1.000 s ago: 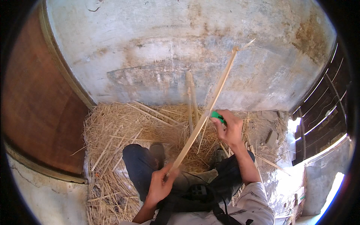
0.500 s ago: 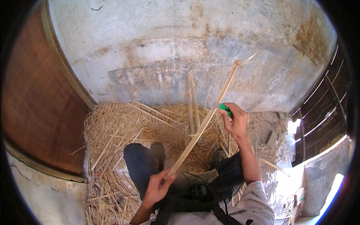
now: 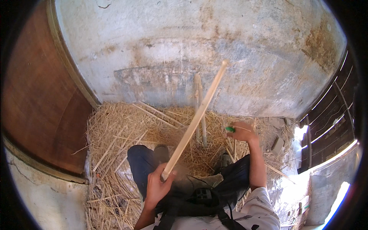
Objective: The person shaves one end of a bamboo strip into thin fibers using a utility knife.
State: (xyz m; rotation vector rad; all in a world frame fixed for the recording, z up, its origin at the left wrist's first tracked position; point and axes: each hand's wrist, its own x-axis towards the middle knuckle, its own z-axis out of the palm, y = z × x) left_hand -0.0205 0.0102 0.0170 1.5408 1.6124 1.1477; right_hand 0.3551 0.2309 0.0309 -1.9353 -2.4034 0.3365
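Observation:
My left hand (image 3: 157, 188) is closed around the lower end of a long, pale wooden strip (image 3: 194, 122), which looks like split bamboo. The strip slants up and to the right, its far end raised in front of the wall. To the right of the strip and apart from it, my right hand (image 3: 244, 132) is closed on a small green-handled tool (image 3: 230, 129). Motion blurs this hand, and the tool's blade cannot be made out now. Past the strip, two pale stakes (image 3: 203, 132) stand upright in the shavings.
Thin shavings (image 3: 115, 119) and loose strips (image 3: 157, 117) litter the ground around my bent legs (image 3: 138, 163). A stained wall (image 3: 161, 84) rises ahead, with a brown wooden panel (image 3: 42, 99) at left. At right lie a brick-like block (image 3: 278, 145) and dark slatted boards (image 3: 331, 111).
My right hand with the green-handled tool has left the strip and moved down slightly. The strip's far end has swung left, and the curled sliver at its tip no longer shows.

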